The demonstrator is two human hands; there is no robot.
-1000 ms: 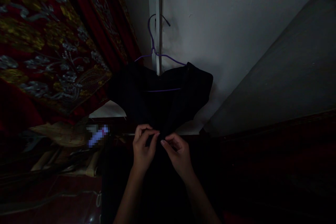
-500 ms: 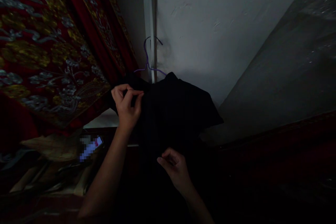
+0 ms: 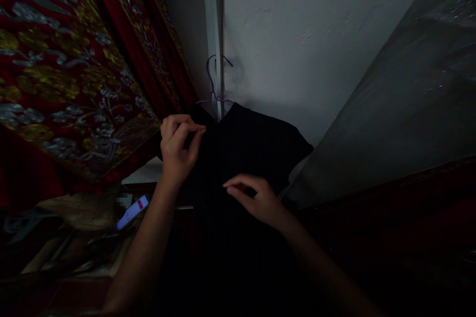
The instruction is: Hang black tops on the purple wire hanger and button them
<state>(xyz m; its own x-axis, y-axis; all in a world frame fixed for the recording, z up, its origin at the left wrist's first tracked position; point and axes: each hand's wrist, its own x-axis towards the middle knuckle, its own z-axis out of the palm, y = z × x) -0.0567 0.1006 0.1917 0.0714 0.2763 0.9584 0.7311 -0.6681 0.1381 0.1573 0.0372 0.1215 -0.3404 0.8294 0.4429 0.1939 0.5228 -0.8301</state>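
- Higher up now than half a second ago, the right hand (image 3: 257, 197) sits over the middle of the dark garment (image 3: 256, 143); the left hand (image 3: 178, 146) has barely shifted.
- Embroidered red cloth (image 3: 55, 74), worked in gold and silver, fills the upper left and reaches close to the left hand and the garment's shoulder.
- Behind stands a white wall (image 3: 297, 34) with a pale upright strip (image 3: 212, 15); the hook of the purple hanger (image 3: 212, 84) crosses this strip, and the garment hangs from it.
- To the right, a grey sheet (image 3: 394, 99) with glossy glints slants down near the garment's outer edge.
- At lower left, a lit phone (image 3: 133, 212) lies beside a pale woven item (image 3: 84, 210); the left forearm passes just beside the phone.
- Left grip: thumb and fingertips pinch the garment by the neckline, while the hand covers part of its shoulder.
- Right grip: thumb and fingers nearly meet against the front; too dark to tell whether cloth lies between.
- One second ago both hands were together lower on the front and the neckline gaped, showing the hanger's bottom bar; now dark cloth covers that bar.
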